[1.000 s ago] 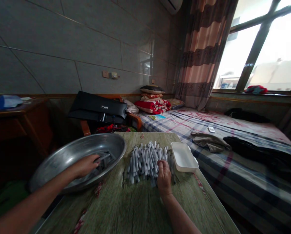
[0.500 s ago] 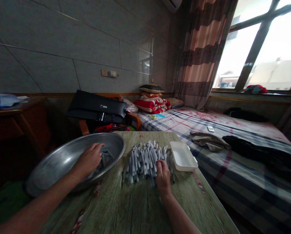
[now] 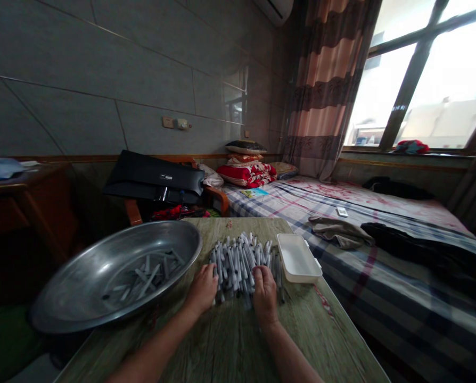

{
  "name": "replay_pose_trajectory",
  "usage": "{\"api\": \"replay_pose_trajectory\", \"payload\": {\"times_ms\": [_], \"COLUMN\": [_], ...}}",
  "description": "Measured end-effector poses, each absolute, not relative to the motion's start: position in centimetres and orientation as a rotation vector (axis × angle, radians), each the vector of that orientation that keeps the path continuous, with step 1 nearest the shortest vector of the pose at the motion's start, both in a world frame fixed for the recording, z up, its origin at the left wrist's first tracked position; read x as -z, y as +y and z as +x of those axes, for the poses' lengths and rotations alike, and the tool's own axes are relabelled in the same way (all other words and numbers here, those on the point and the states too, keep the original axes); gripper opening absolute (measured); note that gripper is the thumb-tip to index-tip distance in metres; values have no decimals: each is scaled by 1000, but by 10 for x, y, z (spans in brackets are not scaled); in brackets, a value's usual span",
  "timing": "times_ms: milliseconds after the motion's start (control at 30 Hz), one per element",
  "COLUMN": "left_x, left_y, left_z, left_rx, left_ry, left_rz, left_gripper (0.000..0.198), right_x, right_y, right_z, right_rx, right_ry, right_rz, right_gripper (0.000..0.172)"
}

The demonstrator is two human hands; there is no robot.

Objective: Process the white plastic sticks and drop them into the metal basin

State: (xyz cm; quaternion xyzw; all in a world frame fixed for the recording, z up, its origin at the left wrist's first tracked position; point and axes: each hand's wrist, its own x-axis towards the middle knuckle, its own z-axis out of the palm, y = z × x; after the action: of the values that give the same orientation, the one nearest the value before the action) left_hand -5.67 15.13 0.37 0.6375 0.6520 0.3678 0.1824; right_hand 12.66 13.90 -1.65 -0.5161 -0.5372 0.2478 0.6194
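A dense pile of translucent pen-like tubes (image 3: 238, 260) with dark ends lies on the wooden-topped table (image 3: 214, 351). My left hand (image 3: 203, 289) is at the pile's left edge, its fingers curled in against the tubes; what they grip, if anything, is hidden. On the right front of the pile, my right hand (image 3: 265, 290) is closed with thumb and fingers pressed together, and a tube end pokes out below it, blurred. To the left, a large metal basin (image 3: 74, 271) holds several loose tubes (image 3: 150, 276).
A white plastic box (image 3: 300, 258) with clasps stands right of the pile, near the table edge. Behind the table are a chair with a black bag (image 3: 154, 175) on it and a bed (image 3: 286, 202) with folded quilts (image 3: 248, 173) and clothes (image 3: 337, 231).
My left hand has moved out of the basin, rightward to the left side of the pile. My right hand has stayed at nearly the same spot on the pile.
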Motion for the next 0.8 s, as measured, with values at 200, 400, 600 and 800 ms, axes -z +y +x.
{"api": "replay_pose_trajectory", "payload": {"times_ms": [200,400,600,800], "left_x": [-2,-7,-23,-29], "left_y": [172,173,168,165], "left_z": [-58,-61,-62,-62], "left_rx": [-892,-683,-464,-400], "left_ry": [2161,2234,2186,2152], "left_rz": [1680,1689,1788,1765], "left_gripper": [13,15,9,13], "right_x": [17,17,17,16], "right_y": [139,140,140,140], "right_z": [127,126,125,125], "right_rx": [-566,-555,-565,-556], "right_ry": [-1249,-1254,-1269,-1274], "right_rz": [-1169,-1177,-1173,-1170], "right_gripper": [27,27,30,29]}}
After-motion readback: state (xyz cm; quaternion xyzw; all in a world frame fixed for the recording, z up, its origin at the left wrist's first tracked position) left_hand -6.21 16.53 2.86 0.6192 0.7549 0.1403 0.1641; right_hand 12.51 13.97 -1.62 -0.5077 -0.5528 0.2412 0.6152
